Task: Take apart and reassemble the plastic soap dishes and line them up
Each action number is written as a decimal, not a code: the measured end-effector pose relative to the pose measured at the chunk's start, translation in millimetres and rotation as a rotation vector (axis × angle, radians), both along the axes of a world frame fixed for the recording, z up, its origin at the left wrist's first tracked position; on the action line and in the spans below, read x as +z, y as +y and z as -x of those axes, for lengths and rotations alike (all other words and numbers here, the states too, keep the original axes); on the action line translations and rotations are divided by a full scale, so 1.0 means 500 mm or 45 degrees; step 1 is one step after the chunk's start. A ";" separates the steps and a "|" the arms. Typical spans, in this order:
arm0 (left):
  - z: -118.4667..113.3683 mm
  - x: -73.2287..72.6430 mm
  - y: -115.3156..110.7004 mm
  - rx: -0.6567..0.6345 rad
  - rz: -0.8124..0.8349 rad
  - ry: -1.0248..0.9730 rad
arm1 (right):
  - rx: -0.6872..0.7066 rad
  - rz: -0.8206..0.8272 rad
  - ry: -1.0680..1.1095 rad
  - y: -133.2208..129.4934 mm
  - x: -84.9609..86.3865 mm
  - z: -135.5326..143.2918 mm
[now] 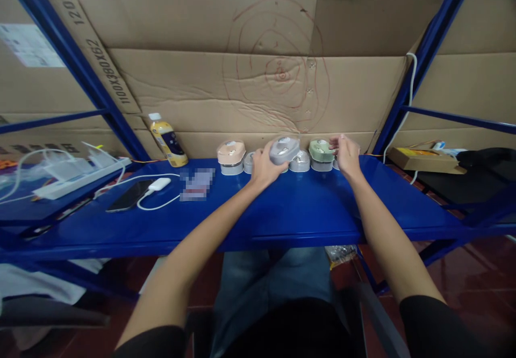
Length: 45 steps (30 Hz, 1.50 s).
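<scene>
My left hand (266, 169) is closed around a grey oval lidded container (284, 150), raised and tilted above the row at the back of the blue shelf. My right hand (346, 155) is at the row's right end, its fingers loosely bent and apart beside a green container (321, 148) stacked on a clear-sided one. Behind this hand a pale, see-through edge shows, mostly hidden. Between the hands sits a low whitish container (299, 162). Left of my left hand are a grey container (249, 163), partly covered, and a peach container (231, 154) on another base.
On the shelf's left stand a yellow drink bottle (168, 140), a phone (131, 195) with a white charger (159, 184) and cable, and a power strip (83, 178). Blue posts flank the shelf. Cardboard (181, 73) backs it. An open carton (427, 160) lies at right.
</scene>
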<state>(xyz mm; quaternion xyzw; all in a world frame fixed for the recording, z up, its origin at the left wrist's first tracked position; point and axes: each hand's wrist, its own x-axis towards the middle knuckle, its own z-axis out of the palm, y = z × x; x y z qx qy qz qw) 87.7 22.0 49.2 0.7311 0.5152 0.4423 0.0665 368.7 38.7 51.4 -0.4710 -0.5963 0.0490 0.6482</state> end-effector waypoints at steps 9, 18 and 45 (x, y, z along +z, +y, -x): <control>-0.194 0.014 0.078 0.164 0.058 0.247 | 0.011 0.055 -0.126 -0.014 0.004 0.014; -0.188 0.008 0.075 0.126 0.026 0.330 | 0.045 0.075 -0.141 -0.023 0.008 0.022; 0.170 0.030 -0.039 -0.194 -0.097 0.323 | 0.480 0.070 -0.561 -0.093 0.007 0.114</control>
